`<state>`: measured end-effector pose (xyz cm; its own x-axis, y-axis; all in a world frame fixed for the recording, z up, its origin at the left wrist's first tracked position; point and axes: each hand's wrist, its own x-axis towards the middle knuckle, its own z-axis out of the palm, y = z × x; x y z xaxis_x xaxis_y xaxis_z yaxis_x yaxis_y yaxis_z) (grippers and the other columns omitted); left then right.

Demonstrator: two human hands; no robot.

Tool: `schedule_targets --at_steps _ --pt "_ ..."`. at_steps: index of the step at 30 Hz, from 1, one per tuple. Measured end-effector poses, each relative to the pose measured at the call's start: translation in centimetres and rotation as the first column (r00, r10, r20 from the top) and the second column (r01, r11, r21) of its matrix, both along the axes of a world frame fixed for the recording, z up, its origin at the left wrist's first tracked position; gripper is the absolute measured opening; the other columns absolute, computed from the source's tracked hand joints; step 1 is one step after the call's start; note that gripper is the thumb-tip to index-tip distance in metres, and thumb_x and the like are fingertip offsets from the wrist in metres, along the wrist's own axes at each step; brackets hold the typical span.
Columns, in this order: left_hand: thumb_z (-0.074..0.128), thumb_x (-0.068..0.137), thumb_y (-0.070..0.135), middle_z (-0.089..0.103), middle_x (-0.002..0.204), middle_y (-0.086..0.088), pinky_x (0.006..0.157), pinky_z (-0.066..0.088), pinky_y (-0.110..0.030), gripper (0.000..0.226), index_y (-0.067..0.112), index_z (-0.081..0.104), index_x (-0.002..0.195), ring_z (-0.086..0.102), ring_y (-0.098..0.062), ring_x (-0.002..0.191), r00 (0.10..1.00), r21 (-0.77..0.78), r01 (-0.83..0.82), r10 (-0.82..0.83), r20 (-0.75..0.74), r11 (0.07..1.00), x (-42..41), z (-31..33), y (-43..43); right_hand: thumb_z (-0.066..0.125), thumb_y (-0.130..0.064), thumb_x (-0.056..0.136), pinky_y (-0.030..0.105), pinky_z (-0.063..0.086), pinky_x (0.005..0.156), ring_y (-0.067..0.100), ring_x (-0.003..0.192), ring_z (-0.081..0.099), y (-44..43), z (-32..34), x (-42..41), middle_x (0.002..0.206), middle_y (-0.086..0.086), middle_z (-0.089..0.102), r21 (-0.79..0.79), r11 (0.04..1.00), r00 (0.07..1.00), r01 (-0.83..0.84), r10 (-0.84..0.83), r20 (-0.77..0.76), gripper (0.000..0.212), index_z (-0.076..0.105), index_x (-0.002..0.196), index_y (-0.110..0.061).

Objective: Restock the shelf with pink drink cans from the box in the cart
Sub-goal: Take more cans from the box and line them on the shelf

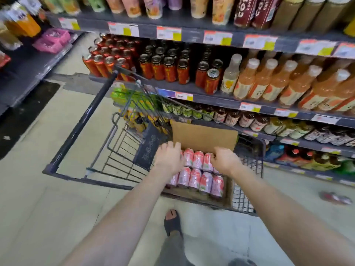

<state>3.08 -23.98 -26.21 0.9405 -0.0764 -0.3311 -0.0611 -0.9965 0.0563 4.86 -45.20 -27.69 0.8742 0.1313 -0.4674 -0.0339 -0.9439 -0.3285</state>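
Right grip (pixel 224 160) curls round a pink can (pixel 207 162), left grip (pixel 169 158) hold unclear, so lift straight, clear of the box flap (pixel 203 137).

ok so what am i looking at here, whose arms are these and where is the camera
This is a single picture from a camera worn on a person's head, looking forward and down, so the two bare arms are that person's own. No machine is involved. They stand in a shop aisle at a shopping cart, beside shelves of bottled and canned drinks. In the cart sits an open cardboard box holding rows of pink drink cans. Both hands reach into it. The left hand lies over the back row, its grip hidden. The right hand curls its fingers over a can there. No can is lifted out yet.
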Motion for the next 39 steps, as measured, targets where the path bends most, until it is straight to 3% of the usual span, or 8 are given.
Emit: schedule_targets --at_steps 4,7,12,18,25,30,33,39 --pt "0.053 0.097 0.044 0.049 0.144 -0.017 0.108 0.040 -0.049 0.054 0.015 0.044 0.142 0.047 -0.040 0.133 0.992 -0.024 -0.001 -0.002 -0.125 1.000 3.0 -3.9 3.3 0.051 -0.015 0.095 0.036 0.054 0.086 0.037 0.108 0.066 2.2 -3.7 1.6 0.117 0.018 0.070 0.021 0.991 0.979 0.136 -0.131 -0.153 0.028 0.065 0.118 -0.007" --pt "0.053 0.097 0.042 0.046 0.148 -0.018 0.106 0.044 -0.051 0.061 0.016 0.038 0.150 0.046 -0.042 0.133 0.985 -0.065 -0.015 0.003 -0.175 0.998 5.0 -6.6 4.0 0.057 -0.031 0.089 0.029 0.048 0.076 0.037 0.107 0.067 1.7 -6.8 2.6 0.113 0.016 0.071 0.011 0.960 0.939 0.279 -0.270 -0.215 0.034 0.062 0.116 -0.011" --pt "0.052 0.100 0.041 0.051 0.141 -0.021 0.099 0.048 -0.045 0.051 0.009 0.046 0.139 0.055 -0.040 0.124 0.963 -0.147 -0.043 0.002 -0.271 0.988 7.2 -11.4 2.0 0.062 -0.029 0.095 0.037 0.049 0.093 0.038 0.117 0.062 -0.7 -11.7 4.4 0.128 0.022 0.065 -0.027 0.881 0.848 0.473 -0.463 -0.258 0.050 0.054 0.139 -0.007" --pt "0.051 0.100 0.049 0.055 0.138 -0.016 0.100 0.047 -0.047 0.057 0.012 0.048 0.143 0.054 -0.035 0.127 0.939 -0.130 -0.020 -0.026 -0.342 0.991 9.3 -19.1 -2.7 0.063 -0.031 0.093 0.036 0.051 0.087 0.038 0.111 0.064 -3.5 -20.0 7.5 0.119 0.019 0.069 -0.029 0.804 0.762 0.594 -0.574 -0.302 0.041 0.061 0.126 -0.007" --pt "0.061 0.097 0.046 0.066 0.113 -0.014 0.083 0.056 -0.042 0.051 0.010 0.054 0.132 0.067 -0.034 0.103 0.834 -0.334 -0.362 0.142 -0.533 0.871 12.2 -28.3 -8.5 0.058 -0.031 0.096 0.036 0.049 0.098 0.038 0.117 0.063 -4.5 -29.1 9.8 0.123 0.018 0.067 -0.016 0.681 0.637 0.732 -0.692 -0.340 0.041 0.059 0.128 -0.006" --pt "0.071 0.092 0.039 0.072 0.112 -0.010 0.079 0.047 -0.028 0.048 0.013 0.059 0.130 0.069 -0.028 0.105 0.782 -0.387 -0.477 0.180 -0.597 0.789 12.5 -32.4 -11.5 0.070 -0.044 0.086 0.039 0.052 0.099 0.035 0.116 0.065 -5.2 -33.2 10.0 0.122 0.014 0.071 0.023 0.561 0.532 0.828 -0.770 -0.352 0.055 0.063 0.127 -0.008" --pt "0.076 0.088 0.036 0.072 0.112 -0.012 0.081 0.052 -0.033 0.056 0.007 0.055 0.131 0.069 -0.031 0.105 0.780 -0.373 -0.497 0.214 -0.589 0.783 12.9 -33.8 -12.9 0.083 -0.035 0.077 0.043 0.055 0.093 0.034 0.109 0.069 -5.5 -34.3 10.0 0.116 0.016 0.073 0.061 0.497 0.483 0.866 -0.798 -0.359 0.056 0.066 0.119 -0.002" --pt "0.072 0.094 0.032 0.062 0.137 -0.018 0.100 0.047 -0.034 0.055 0.000 0.052 0.134 0.059 -0.034 0.128 0.780 -0.251 -0.421 0.207 -0.591 0.872 14.0 -34.5 -14.9 0.082 -0.028 0.077 0.040 0.055 0.092 0.031 0.106 0.070 -5.8 -34.4 9.7 0.116 0.014 0.073 0.066 0.472 0.462 0.879 -0.812 -0.357 0.050 0.065 0.118 -0.006"
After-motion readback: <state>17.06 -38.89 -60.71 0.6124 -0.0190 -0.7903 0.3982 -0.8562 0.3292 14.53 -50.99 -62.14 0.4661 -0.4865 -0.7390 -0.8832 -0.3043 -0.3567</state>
